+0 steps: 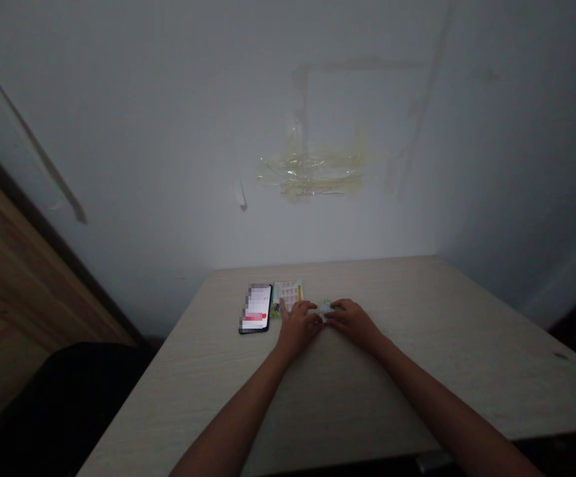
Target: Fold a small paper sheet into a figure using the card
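Observation:
Between my hands lies a small pale green-and-blue printed piece (325, 309), partly hidden by fingers and too small to make out fully. My right hand (354, 322) reaches it from the right, fingertips bent onto its edge. My left hand (297, 324) is palm down with its fingers apart. One of its fingers rests over a colourful printed card (288, 291), which shows rows of small pictures; the other fingertips point toward the small piece. A lit smartphone (258, 308) with a dark edge lies just left of the card.
Everything sits on a pale wood-grain table (397, 285) pushed against a white wall (188, 132) with yellowed tape (312, 175). At the left stand a dark rounded object (69, 391), perhaps a chair back, and a wooden panel (14, 252). The light is dim.

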Motion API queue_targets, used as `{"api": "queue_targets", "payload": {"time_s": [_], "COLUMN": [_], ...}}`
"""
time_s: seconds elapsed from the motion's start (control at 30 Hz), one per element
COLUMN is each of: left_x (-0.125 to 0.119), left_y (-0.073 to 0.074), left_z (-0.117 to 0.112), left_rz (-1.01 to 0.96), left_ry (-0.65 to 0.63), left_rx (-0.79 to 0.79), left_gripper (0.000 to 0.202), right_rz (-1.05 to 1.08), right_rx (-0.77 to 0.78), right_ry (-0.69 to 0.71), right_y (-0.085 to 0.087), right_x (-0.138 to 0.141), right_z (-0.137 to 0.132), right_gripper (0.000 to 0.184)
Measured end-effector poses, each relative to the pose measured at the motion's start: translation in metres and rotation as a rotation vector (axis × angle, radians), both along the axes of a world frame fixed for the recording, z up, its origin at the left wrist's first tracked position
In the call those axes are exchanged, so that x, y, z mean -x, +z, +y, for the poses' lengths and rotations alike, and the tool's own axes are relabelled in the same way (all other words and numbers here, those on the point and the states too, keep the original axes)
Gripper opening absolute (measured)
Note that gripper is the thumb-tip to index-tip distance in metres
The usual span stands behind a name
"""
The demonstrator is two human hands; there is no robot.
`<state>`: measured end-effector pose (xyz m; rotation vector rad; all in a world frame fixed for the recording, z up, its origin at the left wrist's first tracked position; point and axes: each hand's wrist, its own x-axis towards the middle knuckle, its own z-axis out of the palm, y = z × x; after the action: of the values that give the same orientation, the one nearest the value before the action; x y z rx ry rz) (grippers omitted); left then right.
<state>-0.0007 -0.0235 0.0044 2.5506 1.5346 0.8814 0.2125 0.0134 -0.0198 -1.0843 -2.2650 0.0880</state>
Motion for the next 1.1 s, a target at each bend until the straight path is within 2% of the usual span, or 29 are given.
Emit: {"api": "queue_targets", "payload": {"time_s": [0.2,0.33,0.57,0.73,1.1], "left_x": [-0.001,-0.002,-0.003,-0.003,-0.009], "left_y": [0.000,0.000,0.004,0.004,0.002], "left_z": [-0.001,-0.001,-0.001,0.001,0.005], "left_rz": [-0.016,-0.029,-0.021,-0.027,-0.079], "left_ry": [0.035,0.062,0.081,0.089,0.168], "left_rx": [0.027,0.057,0.093,0.111,0.165], "left_gripper": [0.006,0.006,0.006,0.007,0.003], "right_rz": [0.037,0.055,0.040,-0.016,0.033], "right_rx": [-0.027,0.034,0.037,0.046,0.072], "right_ry": [0.067,0.137,0.136,0.133,0.160], "right_y": [0.004,0.009,0.017,0.016,0.015], "right_x": [0.000,0.001,0.001,0.001,0.001], "right_z": [-0.001,-0.004,-0.011,-0.013,-0.014], "right_gripper": [0.018,0.017,0.023,0.025,0.026]}}
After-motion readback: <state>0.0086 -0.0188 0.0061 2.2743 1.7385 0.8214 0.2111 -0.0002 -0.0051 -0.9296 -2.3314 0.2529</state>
